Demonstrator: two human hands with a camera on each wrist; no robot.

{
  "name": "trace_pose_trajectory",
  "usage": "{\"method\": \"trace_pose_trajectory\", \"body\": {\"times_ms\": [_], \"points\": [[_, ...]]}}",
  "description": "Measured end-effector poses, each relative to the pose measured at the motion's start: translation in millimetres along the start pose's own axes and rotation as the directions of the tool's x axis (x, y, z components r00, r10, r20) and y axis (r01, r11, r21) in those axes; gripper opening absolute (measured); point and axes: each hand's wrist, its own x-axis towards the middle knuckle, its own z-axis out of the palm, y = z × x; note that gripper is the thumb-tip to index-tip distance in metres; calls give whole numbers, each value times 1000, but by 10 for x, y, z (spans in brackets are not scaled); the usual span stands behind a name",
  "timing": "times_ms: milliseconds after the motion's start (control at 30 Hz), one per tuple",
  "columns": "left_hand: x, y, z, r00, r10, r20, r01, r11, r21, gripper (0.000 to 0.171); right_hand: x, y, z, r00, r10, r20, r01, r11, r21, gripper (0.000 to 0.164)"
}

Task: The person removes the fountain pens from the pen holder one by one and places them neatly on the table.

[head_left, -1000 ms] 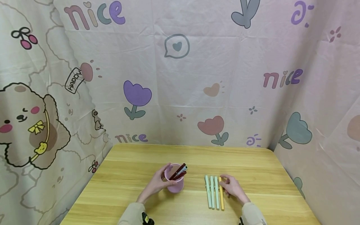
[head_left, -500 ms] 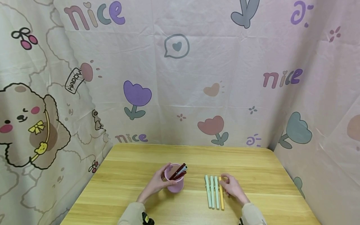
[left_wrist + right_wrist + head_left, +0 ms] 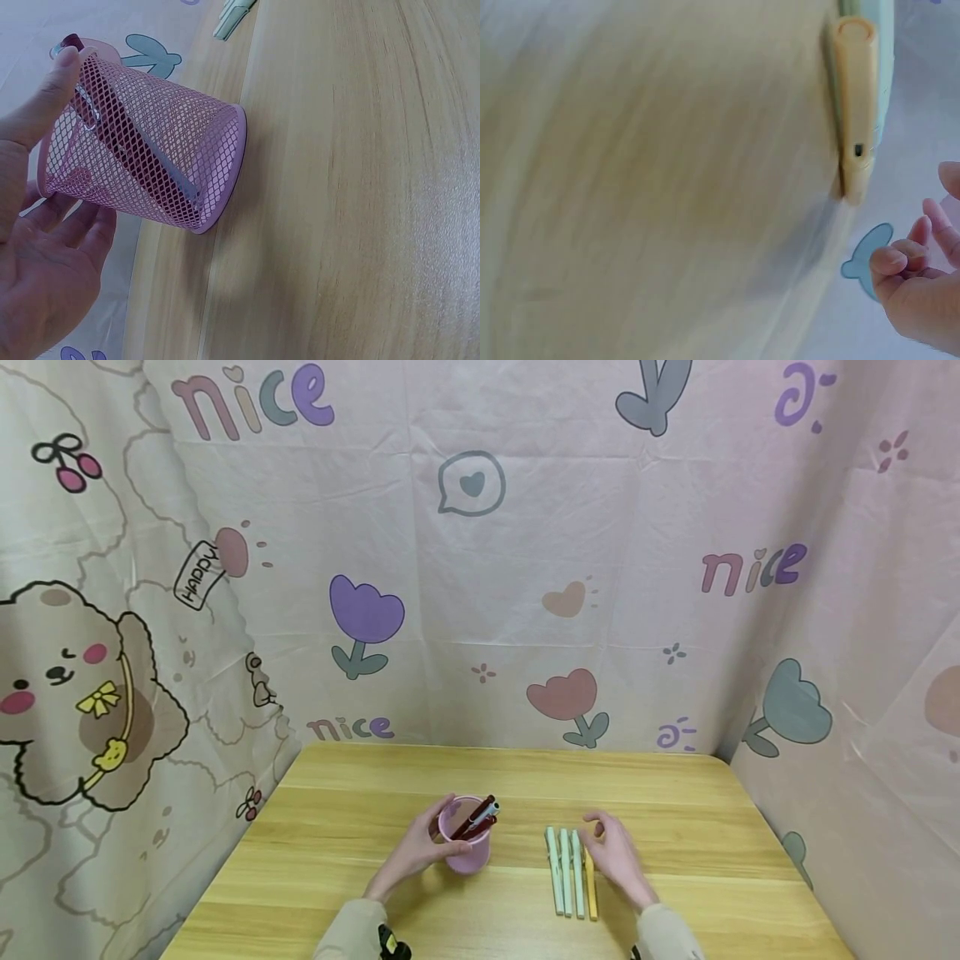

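My left hand [image 3: 414,852] grips a pink mesh pen cup [image 3: 468,862] near its rim. In the left wrist view the thumb lies over the cup's [image 3: 161,105] rim and the fingers are round its other side. Dark red pens [image 3: 472,818] and a pale blue one lean inside. To the right, several mint-green pens [image 3: 567,877] lie side by side with a yellow pen [image 3: 592,893] at the end of the row. Just above the yellow pen hovers my right hand [image 3: 618,853], fingers loosely bent and holding nothing; the right wrist view shows it apart from the pen [image 3: 857,82].
Everything stands on a light wooden table [image 3: 360,777]. A patterned curtain [image 3: 480,560] hangs behind it and along both sides. Bare wood shows between the cup and the row of pens.
My right hand has let go of the yellow pen and lifted slightly away from it. The left hand and the cup have stayed put.
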Motion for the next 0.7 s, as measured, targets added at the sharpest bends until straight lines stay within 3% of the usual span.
{"method": "trace_pose_trajectory", "body": {"times_ms": [433,700], "points": [[7,14,12,1000,-2,-2,2,1000,13,97,-31,-332,165,992,-121,-25,122,989,88,23],[7,-9,-5,1000,21,16,-22,1000,5,97,-74,-542,363,966,-254,-50,259,953,154,15]]}}
